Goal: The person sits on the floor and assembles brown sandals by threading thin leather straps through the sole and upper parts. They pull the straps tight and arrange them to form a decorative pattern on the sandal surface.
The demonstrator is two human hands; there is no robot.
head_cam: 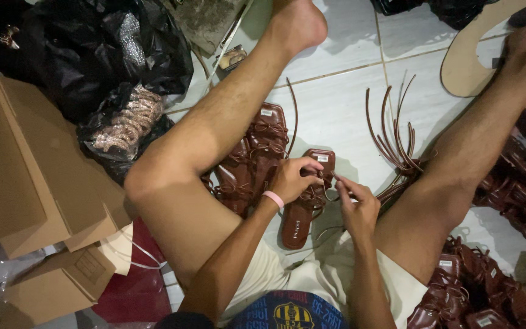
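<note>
You sit on the tiled floor (336,109) with legs spread, and the sandal (304,204) lies between them, toe end away from you. Your left hand (293,178), with a pink band at the wrist, is curled over the sandal's front, fingers pinched on a thin strap (327,176). Your right hand (355,204) is half closed just beside it, thumb and forefinger nipping the same strap near the sandal's edge.

Just left of the sandal, against your left leg, lies a small pile of finished sandals (254,155). A bundle of loose straps (394,137) fans up from beside your right knee. More brown sandals are heaped at right (525,183) and lower right (470,292).

At left stand stacked cardboard boxes (25,176), shut, so their contents cannot be told. Above them an open black bag (123,131) holds beaded, glittery trim, and a second black bag (98,42) behind it shows a sparkly piece too. A tan sole cut-out (473,52) lies at upper right.
</note>
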